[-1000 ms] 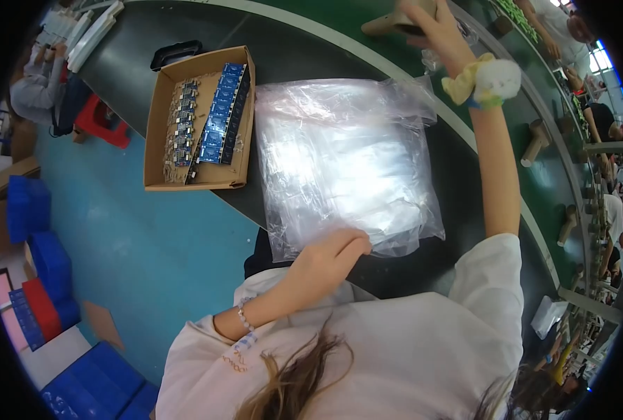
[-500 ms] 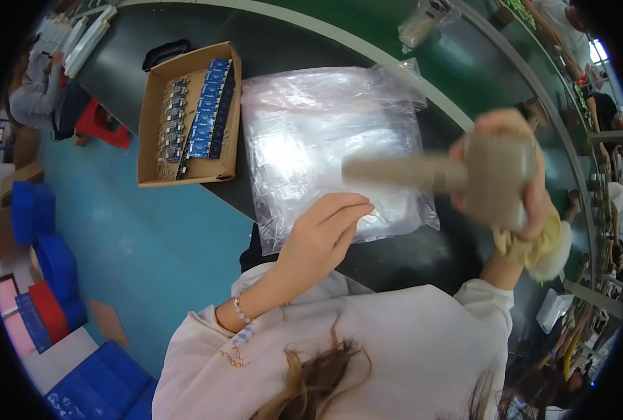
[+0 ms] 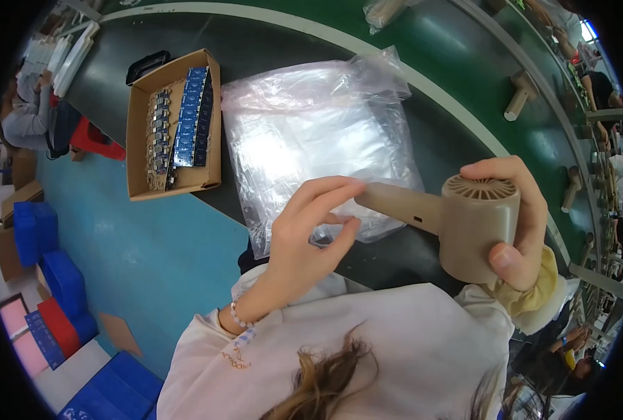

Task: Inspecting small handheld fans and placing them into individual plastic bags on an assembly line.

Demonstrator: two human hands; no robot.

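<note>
My right hand (image 3: 525, 224) is wrapped round the head of a tan handheld fan (image 3: 476, 231), which has a round slotted grille on top. Its handle points left, with a small dark port on its side. My left hand (image 3: 308, 224) is at the end of that handle, fingertips by its tip and thumb held apart below; whether they touch the handle is hard to tell. Under and beyond the handle lies a stack of clear plastic bags (image 3: 311, 133) on the dark tabletop.
A cardboard box (image 3: 215, 140) with blue circuit boards (image 3: 192, 119) stands left of the bags, a black tray (image 3: 147, 66) behind it. Past the table's pale rim, a green conveyor (image 3: 458, 84) carries more tan fans (image 3: 521, 94) and a bagged one (image 3: 385, 12). Blue bins (image 3: 63, 276) stand at left.
My right hand has brought the fan lower and turned it, so its grille now shows. My left thumb has spread from the fingers. Fans are now visible on the conveyor.
</note>
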